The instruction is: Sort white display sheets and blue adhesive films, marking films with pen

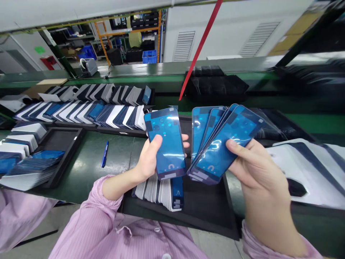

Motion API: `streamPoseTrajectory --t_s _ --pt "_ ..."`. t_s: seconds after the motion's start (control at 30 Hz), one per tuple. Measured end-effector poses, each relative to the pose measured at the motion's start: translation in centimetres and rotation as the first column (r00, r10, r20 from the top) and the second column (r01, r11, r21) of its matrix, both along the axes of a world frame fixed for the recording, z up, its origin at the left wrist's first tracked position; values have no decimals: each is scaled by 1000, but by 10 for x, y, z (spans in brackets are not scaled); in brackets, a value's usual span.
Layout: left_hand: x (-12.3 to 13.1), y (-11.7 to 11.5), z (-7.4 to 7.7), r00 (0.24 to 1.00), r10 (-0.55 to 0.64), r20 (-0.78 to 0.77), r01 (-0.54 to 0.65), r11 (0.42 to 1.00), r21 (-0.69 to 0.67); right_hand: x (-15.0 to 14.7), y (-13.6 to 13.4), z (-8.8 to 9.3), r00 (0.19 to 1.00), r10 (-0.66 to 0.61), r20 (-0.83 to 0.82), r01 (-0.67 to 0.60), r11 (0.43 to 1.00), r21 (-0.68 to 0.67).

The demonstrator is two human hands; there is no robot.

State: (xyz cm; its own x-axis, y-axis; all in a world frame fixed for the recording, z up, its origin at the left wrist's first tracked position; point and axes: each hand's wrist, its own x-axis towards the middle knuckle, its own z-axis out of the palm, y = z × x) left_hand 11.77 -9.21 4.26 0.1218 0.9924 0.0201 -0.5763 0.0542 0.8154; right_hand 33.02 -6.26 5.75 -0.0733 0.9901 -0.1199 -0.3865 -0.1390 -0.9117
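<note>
So the left hand (148, 158) had one blue-filmed, phone-sized panel (170, 149) pinched, thumb flat on its face and fingertips poking out past the far edge. The right hand (260, 167) was gripping a whole fan of blue-filmed panels (215, 147), thumb on the front one. Both were up over the black tray (212, 212).

The angle's the bit that mattered imo: the single panel sat just left of the fan, long axis close to upright with its top tipped a little left, while the front panel of the fan leaned well right. Bottom corners were super close; couldn't tell if they touched. The packed row of panels (157, 192) stood in the tray's left part, nearer the left hand.
</note>
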Motion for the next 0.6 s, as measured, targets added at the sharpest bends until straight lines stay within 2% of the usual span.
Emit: streamPoseTrajectory --t_s 0.1,0.23,0.33,0.4,0.5,0.53,0.6 --pt "-2 0 6 991 -112 78 113 994 -10 3 4 -1 1000 4 -4 -4 1000 -21" --pt "-4 0 7 987 -132 86 134 991 -15 4 2 -1 998 62 17 -62 998 -25" --pt "-4 1 0 983 -172 70 176 983 -45 2 -2 0 993 122 3 -121 991 -52" --pt "-1 1 -8 994 -105 -6 104 991 -86 -3 -6 -2 986 164 -4 -164 985 -59" --pt "6 1 -23 969 102 -224 -130 985 -117 -19 -13 -8 981 196 -7 -196 980 -40" --pt "9 1 -26 951 129 -281 -163 982 -98 -25 -15 -10 982 190 -11 -191 981 -28" --pt "12 2 -28 933 118 -339 -136 990 -30 -36 -19 -14 986 166 -15 -166 986 8"
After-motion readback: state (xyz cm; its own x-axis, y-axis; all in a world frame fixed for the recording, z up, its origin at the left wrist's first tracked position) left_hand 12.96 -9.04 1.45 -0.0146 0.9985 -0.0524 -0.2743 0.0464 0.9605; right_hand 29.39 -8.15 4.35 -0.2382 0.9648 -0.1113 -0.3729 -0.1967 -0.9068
